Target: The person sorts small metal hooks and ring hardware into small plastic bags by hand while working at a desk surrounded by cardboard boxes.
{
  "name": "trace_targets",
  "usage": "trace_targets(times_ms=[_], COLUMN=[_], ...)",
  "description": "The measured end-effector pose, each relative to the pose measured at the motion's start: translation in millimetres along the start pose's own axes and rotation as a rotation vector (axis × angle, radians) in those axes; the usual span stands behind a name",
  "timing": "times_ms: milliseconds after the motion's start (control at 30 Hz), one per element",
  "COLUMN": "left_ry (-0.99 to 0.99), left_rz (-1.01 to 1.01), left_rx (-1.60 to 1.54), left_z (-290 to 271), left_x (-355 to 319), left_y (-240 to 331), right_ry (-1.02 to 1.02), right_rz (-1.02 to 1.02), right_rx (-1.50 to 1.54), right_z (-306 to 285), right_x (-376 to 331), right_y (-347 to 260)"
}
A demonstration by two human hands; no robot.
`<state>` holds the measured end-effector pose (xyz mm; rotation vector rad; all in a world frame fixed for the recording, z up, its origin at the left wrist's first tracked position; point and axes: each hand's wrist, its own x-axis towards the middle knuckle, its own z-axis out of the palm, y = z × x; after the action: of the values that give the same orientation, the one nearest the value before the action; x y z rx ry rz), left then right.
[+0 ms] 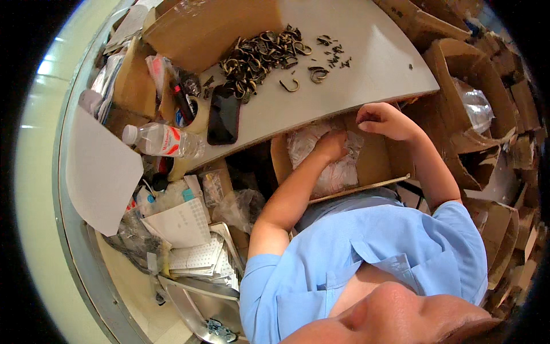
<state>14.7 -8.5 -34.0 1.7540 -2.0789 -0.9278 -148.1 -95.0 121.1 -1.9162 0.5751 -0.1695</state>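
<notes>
An open cardboard box [375,159] sits at my lap, just below the table edge, with thin clear plastic bags [335,179] piled inside. My left hand [334,144] reaches into it, fingers bent down and closed on a plastic bag; the fingertips are partly hidden. Above the box's right side, my right hand [382,120] is raised with fingers curled toward the thumb. Whatever it may hold is too small to make out. On the table beyond lies a heap of dark bronze-coloured curved metal hooks [258,60], with a single hook [290,86] apart from it.
Small dark metal pieces [335,55] lie right of the heap on the grey table [378,63]. A black phone [224,114] and a plastic bottle [166,141] are at the left. Cardboard boxes [447,63] crowd the right; papers [197,252] and a metal tray [192,301] are lower left.
</notes>
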Motion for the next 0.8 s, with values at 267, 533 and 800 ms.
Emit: trace_targets(times_ms=[267, 533, 800], left_ry=[0.000, 0.071, 0.273], left_rz=[0.027, -0.135, -0.047], left_rx=[0.262, -0.740, -0.779], left_z=[26, -9, 3], left_x=[8, -1, -2], left_y=[-6, 24, 38], right_ry=[0.130, 0.662, 0.434], right_rz=[0.227, -0.069, 0.192], right_rx=[-0.227, -0.300, 0.089], right_z=[27, 36, 38], right_x=[-23, -24, -18], right_y=[59, 72, 75])
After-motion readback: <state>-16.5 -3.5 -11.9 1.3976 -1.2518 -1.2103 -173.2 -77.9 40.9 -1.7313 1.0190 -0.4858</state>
